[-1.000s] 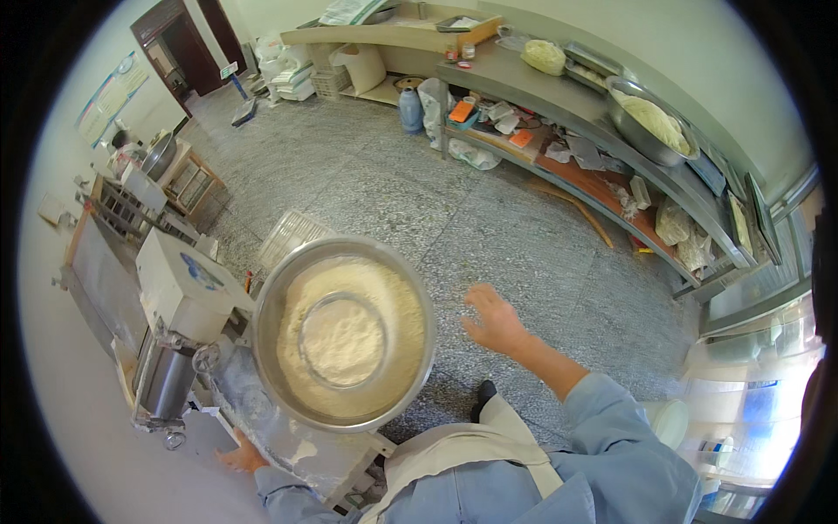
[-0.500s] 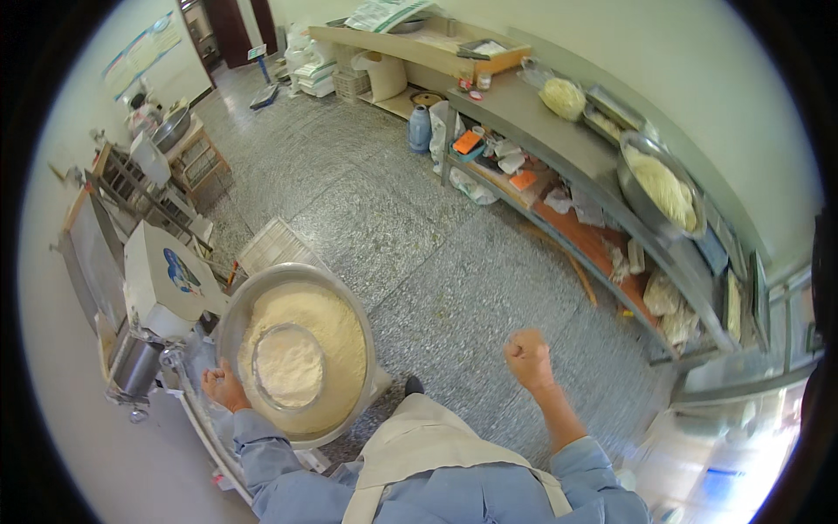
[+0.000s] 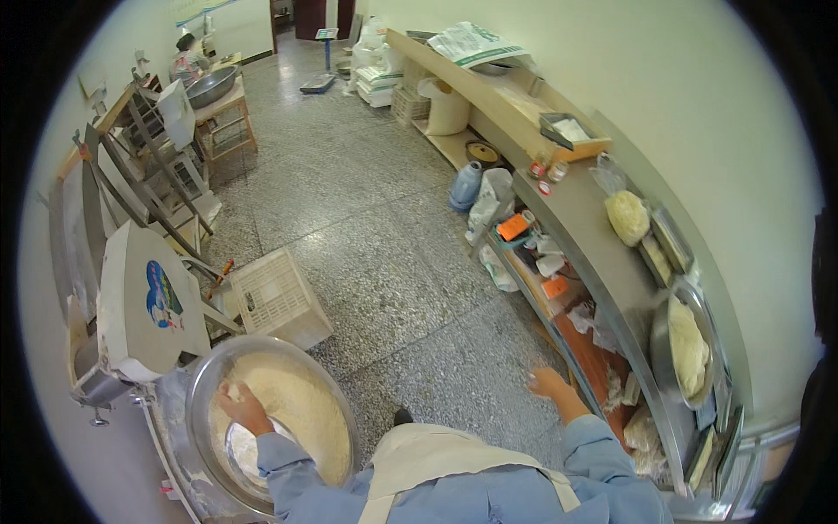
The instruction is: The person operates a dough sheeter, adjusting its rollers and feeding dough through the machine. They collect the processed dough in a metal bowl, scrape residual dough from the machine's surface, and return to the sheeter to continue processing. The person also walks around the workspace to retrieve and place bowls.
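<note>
A wide metal bowl (image 3: 347, 410) of pale yellow flour-like powder (image 3: 301, 397) stands at lower left. Within it sits a smaller round metal vessel (image 3: 229, 450) containing whiter powder, partly covered by my left sleeve. My left hand (image 3: 244, 409) is over the powder inside the bowl's left side, its fingers curved and apart. Whether powder clings to the fingertips is unclear. Out to the right, above the floor, my right hand (image 3: 550, 384) is closed and slightly blurred. Anything inside it is hidden.
A white machine (image 3: 144, 306) stands left of the bowl, a plastic crate (image 3: 275, 297) just beyond. Along the right wall runs a metal bench (image 3: 602, 244) bearing a dough-filled basin (image 3: 685, 349) and a bag of dough (image 3: 627, 218). Another person (image 3: 188, 59) is far left.
My left hand has gone from the bowl's left rim to over the powder inside. My right hand has shifted slightly right and lower. The view has turned and tilted up, showing more of the room.
</note>
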### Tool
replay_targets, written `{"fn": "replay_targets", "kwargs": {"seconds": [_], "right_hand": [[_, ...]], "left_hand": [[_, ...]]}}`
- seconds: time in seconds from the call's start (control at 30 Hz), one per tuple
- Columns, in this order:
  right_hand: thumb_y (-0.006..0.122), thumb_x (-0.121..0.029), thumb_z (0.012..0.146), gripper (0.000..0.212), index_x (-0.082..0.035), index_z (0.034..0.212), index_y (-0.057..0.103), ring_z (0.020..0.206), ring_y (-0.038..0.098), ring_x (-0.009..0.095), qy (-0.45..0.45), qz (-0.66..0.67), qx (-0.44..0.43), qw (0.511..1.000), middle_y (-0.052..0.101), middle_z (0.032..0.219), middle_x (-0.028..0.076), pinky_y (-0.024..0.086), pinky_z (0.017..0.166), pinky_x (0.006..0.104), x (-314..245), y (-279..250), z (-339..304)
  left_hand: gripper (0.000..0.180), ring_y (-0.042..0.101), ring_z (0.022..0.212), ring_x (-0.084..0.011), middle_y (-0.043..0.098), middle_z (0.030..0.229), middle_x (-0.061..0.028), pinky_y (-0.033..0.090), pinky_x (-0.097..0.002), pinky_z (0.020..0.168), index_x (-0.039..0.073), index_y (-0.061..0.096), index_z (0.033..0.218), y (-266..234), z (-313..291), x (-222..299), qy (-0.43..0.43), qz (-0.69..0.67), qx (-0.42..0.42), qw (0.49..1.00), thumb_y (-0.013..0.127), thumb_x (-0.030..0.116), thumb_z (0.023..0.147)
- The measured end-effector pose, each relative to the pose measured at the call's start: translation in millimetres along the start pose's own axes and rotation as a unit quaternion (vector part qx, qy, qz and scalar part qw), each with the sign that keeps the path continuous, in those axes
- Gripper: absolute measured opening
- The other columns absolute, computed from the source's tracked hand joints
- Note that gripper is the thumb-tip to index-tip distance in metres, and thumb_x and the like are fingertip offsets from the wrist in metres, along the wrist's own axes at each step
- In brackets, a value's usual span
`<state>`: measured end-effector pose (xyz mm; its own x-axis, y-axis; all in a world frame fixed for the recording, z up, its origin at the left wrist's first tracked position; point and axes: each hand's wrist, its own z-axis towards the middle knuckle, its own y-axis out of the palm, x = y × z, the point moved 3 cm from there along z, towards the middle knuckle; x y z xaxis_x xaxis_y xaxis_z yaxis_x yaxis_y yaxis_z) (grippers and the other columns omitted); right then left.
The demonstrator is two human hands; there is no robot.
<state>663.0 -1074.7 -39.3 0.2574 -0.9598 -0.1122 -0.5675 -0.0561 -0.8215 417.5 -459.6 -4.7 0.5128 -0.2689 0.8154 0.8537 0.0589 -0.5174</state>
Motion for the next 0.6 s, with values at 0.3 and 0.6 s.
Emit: {"fn": "replay_targets", "kwargs": {"seconds": [0.3, 0.6], "right_hand": [[0.06, -0.029, 0.076, 0.032, -0.001, 0.092, 0.064, 0.074, 0.062, 0.028, 0.203, 0.198, -0.285, 0.916, 0.063, 0.077, 0.018, 0.049, 0.059, 0.0388, 150.0, 71.4, 102.0], [0.052, -0.027, 0.077, 0.028, 0.0, 0.076, 0.06, 0.078, 0.058, 0.042, -0.135, 0.083, 0.011, 0.987, 0.06, 0.08, 0.025, 0.045, 0.068, 0.0477, 26.7, -184.1, 381.4]], "left_hand": [[0.037, 0.048, 0.104, -0.0282, 0.052, 0.111, -0.0138, 0.035, -0.0376, 0.092, 0.0, 0.05, 0.113, 146.6, -26.1, 135.1, 0.053, -0.018, -0.083, 0.995, 0.062, 0.011, 0.08], [0.036, 0.046, 0.105, -0.0301, 0.05, 0.109, -0.0155, 0.035, -0.0399, 0.092, -0.001, 0.05, 0.109, 261.1, 9.2, 248.4, 0.172, 0.078, -0.005, 0.982, 0.062, 0.008, 0.077]]}}
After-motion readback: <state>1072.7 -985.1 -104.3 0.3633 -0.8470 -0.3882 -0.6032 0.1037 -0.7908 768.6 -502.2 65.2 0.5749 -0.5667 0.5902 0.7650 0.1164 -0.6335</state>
